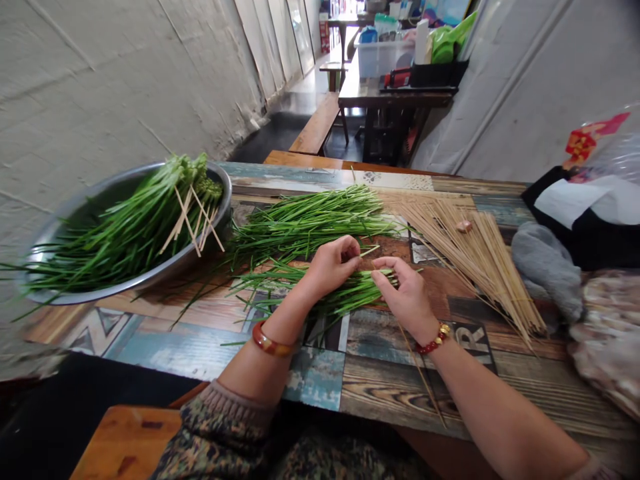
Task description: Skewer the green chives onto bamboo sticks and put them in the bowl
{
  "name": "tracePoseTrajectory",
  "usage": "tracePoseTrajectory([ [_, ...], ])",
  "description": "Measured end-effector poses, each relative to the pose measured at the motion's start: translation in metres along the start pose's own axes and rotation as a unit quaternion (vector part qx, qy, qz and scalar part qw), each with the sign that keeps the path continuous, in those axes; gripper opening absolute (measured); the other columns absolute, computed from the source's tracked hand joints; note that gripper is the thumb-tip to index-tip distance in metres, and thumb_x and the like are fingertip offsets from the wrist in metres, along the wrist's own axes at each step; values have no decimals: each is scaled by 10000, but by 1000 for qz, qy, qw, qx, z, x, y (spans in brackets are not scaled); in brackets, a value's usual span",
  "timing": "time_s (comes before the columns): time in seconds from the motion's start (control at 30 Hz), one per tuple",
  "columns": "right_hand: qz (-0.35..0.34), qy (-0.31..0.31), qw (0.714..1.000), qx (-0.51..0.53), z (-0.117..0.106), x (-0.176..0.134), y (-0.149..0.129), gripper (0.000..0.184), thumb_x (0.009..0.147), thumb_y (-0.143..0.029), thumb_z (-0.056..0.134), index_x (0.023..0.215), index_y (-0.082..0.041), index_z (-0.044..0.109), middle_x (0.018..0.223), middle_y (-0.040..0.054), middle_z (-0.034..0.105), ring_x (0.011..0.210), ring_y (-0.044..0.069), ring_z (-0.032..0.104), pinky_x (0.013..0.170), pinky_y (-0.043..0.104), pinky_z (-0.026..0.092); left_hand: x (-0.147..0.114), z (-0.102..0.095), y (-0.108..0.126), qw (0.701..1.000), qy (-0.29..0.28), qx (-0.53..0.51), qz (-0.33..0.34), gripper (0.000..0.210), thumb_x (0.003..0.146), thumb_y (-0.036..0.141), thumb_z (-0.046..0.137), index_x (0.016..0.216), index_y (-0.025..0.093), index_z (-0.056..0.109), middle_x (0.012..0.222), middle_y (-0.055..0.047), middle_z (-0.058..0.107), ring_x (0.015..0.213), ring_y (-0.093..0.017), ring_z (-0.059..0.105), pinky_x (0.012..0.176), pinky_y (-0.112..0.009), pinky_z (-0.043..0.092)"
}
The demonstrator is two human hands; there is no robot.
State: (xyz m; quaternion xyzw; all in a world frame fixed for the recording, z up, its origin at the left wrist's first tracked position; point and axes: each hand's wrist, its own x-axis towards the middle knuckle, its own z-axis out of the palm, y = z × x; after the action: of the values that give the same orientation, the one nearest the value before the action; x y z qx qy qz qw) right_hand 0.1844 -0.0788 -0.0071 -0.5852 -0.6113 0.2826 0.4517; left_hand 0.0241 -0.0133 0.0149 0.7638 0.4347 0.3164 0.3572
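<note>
My left hand (pixel 333 267) is closed in a pinch over a small pile of garlic chives (pixel 345 297), with a pale stalk end poking out past its fingers. My right hand (pixel 407 293) pinches a thin bamboo skewer (pixel 423 377), whose long end slants down toward the table's near edge. The two sets of fingertips almost meet above the chives. Behind my hands lies a larger heap of chives (pixel 315 217). Off to the right, many loose bamboo skewers (pixel 480 267) are fanned out, with a small brownish piece on top.
A metal basin (pixel 125 293) at left holds skewered chives, sticks jutting over its rim. A grey cloth (pixel 545 267) and a plastic bag (pixel 607 333) stand at the right edge. The patterned table (pixel 400 393) meets a wall at left; a bench and another table stand beyond.
</note>
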Motion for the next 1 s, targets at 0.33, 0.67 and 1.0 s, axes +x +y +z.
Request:
tracePoseTrajectory([
  [0.33, 17, -1, 999, 43, -2, 0, -4, 218, 832, -338, 561, 962, -195, 662, 854, 41, 702, 682, 166, 642, 627, 280, 508, -1, 0, 10, 988, -34, -141, -56, 229, 782, 315, 565, 773, 102, 649, 674, -10, 580, 610, -86, 455, 556, -198, 348],
  [0.67, -3, -2, 999, 37, -4, 1, -7, 203, 829, -314, 552, 952, -202, 668, 916, 44, 716, 806, 188, 653, 736, 308, 499, -2, 0, 11, 983, -46, -167, -68, 212, 772, 290, 585, 736, 89, 644, 648, 1, 557, 581, -72, 434, 546, -194, 320],
  [1.0, 13, -3, 999, 37, -4, 1, -9, 241, 827, -297, 541, 995, -182, 669, 903, 53, 713, 787, 188, 653, 716, 305, 507, -3, -2, 15, 982, -45, -166, -76, 229, 759, 313, 606, 740, 88, 644, 667, -9, 576, 594, -81, 453, 570, -204, 337],
])
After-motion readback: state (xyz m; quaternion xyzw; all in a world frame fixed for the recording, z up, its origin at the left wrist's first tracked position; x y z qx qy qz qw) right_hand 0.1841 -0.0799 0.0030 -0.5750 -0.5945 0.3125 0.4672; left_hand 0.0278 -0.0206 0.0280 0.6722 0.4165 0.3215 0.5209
